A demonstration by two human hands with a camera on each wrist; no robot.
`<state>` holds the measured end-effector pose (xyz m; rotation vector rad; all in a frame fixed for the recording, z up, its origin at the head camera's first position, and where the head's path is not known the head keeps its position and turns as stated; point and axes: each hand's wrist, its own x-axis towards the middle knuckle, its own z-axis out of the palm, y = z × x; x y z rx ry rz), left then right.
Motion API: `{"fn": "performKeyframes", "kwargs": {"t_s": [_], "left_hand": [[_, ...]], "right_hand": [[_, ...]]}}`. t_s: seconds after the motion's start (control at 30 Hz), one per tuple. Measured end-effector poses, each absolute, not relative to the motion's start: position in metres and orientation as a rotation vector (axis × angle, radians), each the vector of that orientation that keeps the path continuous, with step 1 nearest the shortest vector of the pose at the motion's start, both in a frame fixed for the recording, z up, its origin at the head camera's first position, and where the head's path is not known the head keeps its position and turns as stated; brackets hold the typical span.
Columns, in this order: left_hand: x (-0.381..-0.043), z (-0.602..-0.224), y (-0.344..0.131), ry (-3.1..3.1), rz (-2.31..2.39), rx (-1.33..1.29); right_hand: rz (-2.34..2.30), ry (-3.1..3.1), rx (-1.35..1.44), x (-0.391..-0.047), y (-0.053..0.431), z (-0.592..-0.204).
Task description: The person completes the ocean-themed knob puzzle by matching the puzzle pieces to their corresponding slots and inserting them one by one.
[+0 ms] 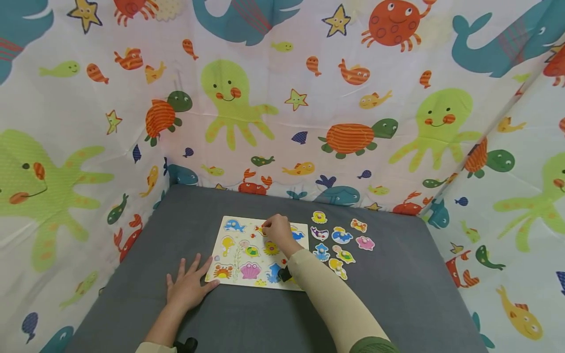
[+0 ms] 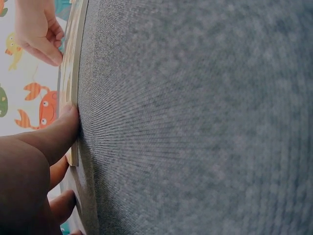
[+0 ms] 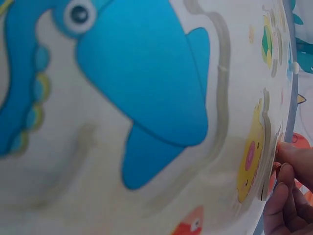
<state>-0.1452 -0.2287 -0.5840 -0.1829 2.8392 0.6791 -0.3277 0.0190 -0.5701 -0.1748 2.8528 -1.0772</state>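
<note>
A wooden sea-animal puzzle board lies on the grey table. My right hand reaches over its top middle, fingers curled and pinching a small orange-red piece. In the right wrist view the fingertips sit at the board's far edge beside a yellow piece. My left hand lies flat on the table with fingers spread, its thumb against the board's near-left corner. The left wrist view shows that thumb pressed on the board's edge.
Several loose animal pieces lie in a cluster on the table right of the board. Sea-creature cloth walls enclose the table at the back and on both sides. Bare grey surface stretches in front of the board.
</note>
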Motion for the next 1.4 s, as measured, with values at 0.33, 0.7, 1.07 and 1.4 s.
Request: {"fn": "performKeyframes", "kwargs": {"t_s": [0.33,0.7,1.07,1.4], "left_hand": [[-0.145,-0.584,-0.228,2.838,0.686,-0.176],[-0.144,-0.587,-0.227,2.837,0.700,-0.166],[-0.146,-0.584,-0.228,2.804,0.692,-0.173],[-0.146,-0.588,-0.228,2.804,0.683,-0.169]], "right_hand": [[-1.015,2.892,-0.182,-0.325,0.017,-0.571],[-1.038,2.865,-0.211,-0.325,0.027,-0.564],[-1.079,2.908,-0.197,-0.335,0.058,-0.548],[-1.175,2.933,-0.165,-0.339,0.095,-0.538]]}}
